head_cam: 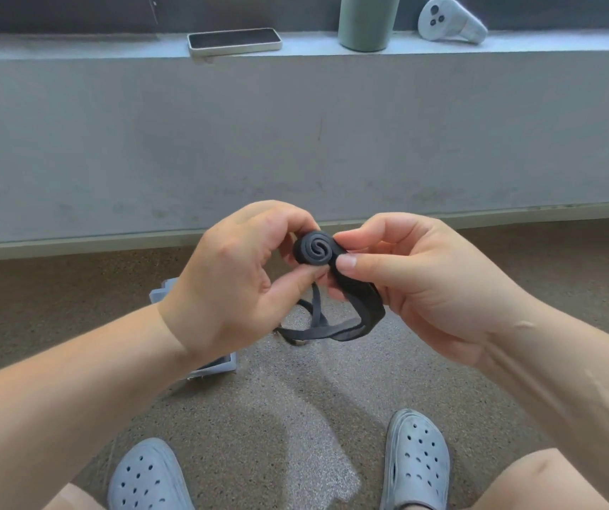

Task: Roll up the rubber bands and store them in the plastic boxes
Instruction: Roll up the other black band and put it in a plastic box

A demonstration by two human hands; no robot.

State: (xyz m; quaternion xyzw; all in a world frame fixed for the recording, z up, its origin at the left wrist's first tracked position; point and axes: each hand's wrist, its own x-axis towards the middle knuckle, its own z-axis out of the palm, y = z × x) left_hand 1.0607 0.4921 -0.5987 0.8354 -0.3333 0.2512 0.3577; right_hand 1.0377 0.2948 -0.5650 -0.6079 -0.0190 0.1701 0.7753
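A black rubber band (317, 249) is partly wound into a tight spiral coil, held up in front of me above the floor. My left hand (236, 285) pinches the coil between thumb and fingers. My right hand (417, 285) pinches the band right beside the coil, thumb on top. The unrolled tail hangs in a loop below both hands. A clear plastic box (218, 366) stands on the floor under my left wrist, mostly hidden by the arm.
Speckled floor (306, 417) below, with my two grey clogs (418, 461) near the bottom edge. A grey low wall runs across ahead; on its ledge lie a phone (234, 41), a green cup (367, 22) and a white controller (450, 20).
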